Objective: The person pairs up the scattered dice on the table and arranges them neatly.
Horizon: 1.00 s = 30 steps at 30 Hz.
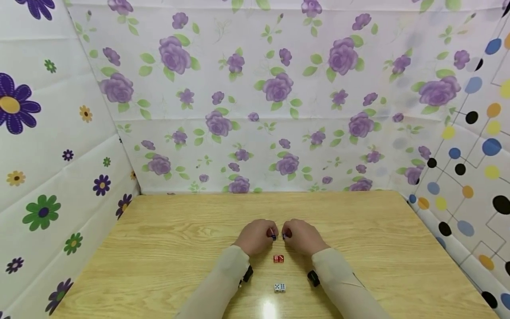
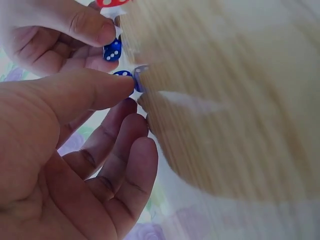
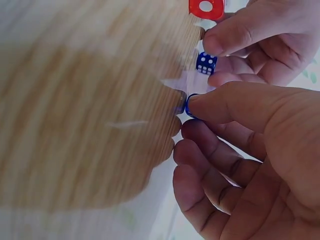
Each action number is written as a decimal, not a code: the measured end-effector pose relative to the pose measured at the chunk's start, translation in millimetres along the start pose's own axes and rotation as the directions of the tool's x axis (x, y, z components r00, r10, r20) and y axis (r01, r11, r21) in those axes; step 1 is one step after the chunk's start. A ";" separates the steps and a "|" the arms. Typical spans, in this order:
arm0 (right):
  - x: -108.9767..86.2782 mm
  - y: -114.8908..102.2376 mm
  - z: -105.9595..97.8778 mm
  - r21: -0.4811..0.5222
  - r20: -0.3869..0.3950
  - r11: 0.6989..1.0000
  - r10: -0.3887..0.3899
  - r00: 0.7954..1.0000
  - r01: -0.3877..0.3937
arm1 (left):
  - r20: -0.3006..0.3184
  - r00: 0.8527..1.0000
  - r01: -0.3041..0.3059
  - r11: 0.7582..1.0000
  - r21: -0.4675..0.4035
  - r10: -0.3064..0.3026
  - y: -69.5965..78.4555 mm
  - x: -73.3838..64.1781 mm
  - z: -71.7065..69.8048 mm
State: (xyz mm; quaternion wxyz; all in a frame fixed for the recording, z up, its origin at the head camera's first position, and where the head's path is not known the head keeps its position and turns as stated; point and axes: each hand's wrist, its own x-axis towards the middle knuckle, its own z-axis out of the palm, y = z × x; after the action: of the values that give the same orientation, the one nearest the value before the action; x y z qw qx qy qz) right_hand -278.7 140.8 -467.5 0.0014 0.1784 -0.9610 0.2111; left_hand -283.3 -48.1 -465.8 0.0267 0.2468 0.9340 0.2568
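My left hand pinches a blue die with white pips between thumb and forefinger, close to the table surface. Across a small gap, my right hand pinches a second blue die the same way. The left wrist view shows the left die partly covered by the thumb, its reflection beside it on the glossy table. In the right wrist view, the thumb hides most of the right die. Two red dice sit side by side just nearer than the hands.
Closer to the front, two white dice stand side by side between the forearms. All of this is on a light wooden table. A flowered cloth hangs behind it, with patterned cloths along both sides.
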 end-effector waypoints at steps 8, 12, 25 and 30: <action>-0.5 2.0 -3.3 0.027 -0.008 0.999 0.033 0.999 -0.033 | -0.003 1.000 0.019 0.999 -0.047 -0.019 -1.1 3.7 1.9; -1.7 3.5 -5.0 0.031 -0.005 0.998 0.050 0.999 -0.050 | -0.005 0.999 0.049 0.997 -0.056 -0.050 -2.1 4.4 2.3; 2.2 -3.5 1.7 0.038 -0.002 0.999 0.000 1.000 0.000 | -0.014 0.996 0.086 0.994 -0.069 -0.087 0.1 4.7 4.6; 0.9 -5.9 0.6 0.042 -0.005 0.999 0.002 1.000 -0.002 | -0.008 0.996 0.084 0.994 -0.065 -0.085 0.7 5.5 3.6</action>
State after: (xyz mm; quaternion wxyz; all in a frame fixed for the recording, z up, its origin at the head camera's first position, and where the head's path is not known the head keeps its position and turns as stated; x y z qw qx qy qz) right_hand -277.5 135.2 -465.6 -0.0002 0.1770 -0.9565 0.2318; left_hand -287.2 -43.3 -468.1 0.0404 0.2048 0.9350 0.2868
